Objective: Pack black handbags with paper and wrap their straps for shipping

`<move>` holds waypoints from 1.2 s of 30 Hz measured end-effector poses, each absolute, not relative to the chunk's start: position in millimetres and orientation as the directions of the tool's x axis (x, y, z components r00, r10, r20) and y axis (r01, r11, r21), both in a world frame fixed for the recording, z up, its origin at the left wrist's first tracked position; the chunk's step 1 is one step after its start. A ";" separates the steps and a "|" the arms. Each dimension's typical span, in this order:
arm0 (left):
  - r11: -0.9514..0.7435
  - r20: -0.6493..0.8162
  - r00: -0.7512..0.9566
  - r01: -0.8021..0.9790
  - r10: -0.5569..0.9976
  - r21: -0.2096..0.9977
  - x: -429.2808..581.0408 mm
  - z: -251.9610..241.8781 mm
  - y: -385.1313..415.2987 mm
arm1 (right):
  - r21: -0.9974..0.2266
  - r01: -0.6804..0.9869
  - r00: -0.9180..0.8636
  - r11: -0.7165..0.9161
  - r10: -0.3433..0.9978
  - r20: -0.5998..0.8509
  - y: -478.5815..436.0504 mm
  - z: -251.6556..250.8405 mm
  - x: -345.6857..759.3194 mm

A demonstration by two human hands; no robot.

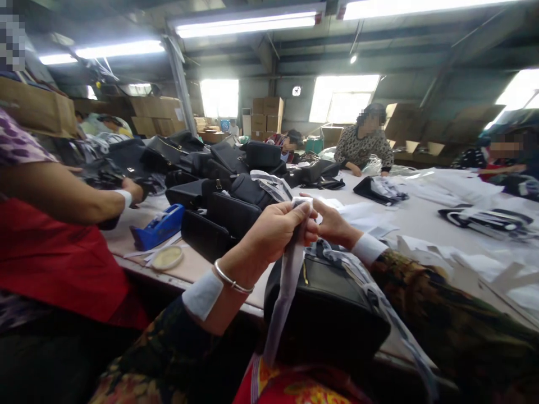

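Worktable (200,270): one blue dispenser (162,228); left hand (273,227) grip clamped on one strip (291,269); right hand (333,223) grip unclear.

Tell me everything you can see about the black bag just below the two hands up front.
The black bag looks boxy and smooth, like leather, with a slim gold-coloured piece near its top left. It sits at the near edge of the table. A clear-wrapped strap runs along its right; a pale strip hangs before its left part. Its underside is hidden.
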State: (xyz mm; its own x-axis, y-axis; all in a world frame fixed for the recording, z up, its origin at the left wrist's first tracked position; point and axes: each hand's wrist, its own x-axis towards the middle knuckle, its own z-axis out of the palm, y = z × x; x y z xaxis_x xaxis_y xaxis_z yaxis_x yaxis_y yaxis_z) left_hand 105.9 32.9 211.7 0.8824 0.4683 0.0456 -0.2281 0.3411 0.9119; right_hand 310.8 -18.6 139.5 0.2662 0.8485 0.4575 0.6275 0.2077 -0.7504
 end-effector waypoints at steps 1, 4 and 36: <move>0.355 0.027 0.884 -0.216 0.467 0.910 109.4 208.2 31.8 | -0.693 0.676 0.228 0.253 0.821 0.523 -20.7 149.6 303.6; 0.396 -0.016 0.885 -0.192 0.465 0.898 119.0 193.9 29.2 | -0.539 0.780 0.105 0.317 0.784 0.612 -23.6 170.8 288.0; 0.128 0.188 0.788 -0.319 0.586 0.939 121.0 158.2 31.3 | -0.858 0.512 0.254 -0.019 0.958 0.130 -85.0 123.0 238.3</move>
State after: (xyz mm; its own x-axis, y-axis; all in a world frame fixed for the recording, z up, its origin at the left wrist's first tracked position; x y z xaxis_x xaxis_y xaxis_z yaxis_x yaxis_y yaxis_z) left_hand 121.0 31.3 158.2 0.7881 0.5862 0.1877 -0.3188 0.1280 0.9391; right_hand 238.3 -85.0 123.0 0.2541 0.9584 0.1301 0.5125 -0.0193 -0.8585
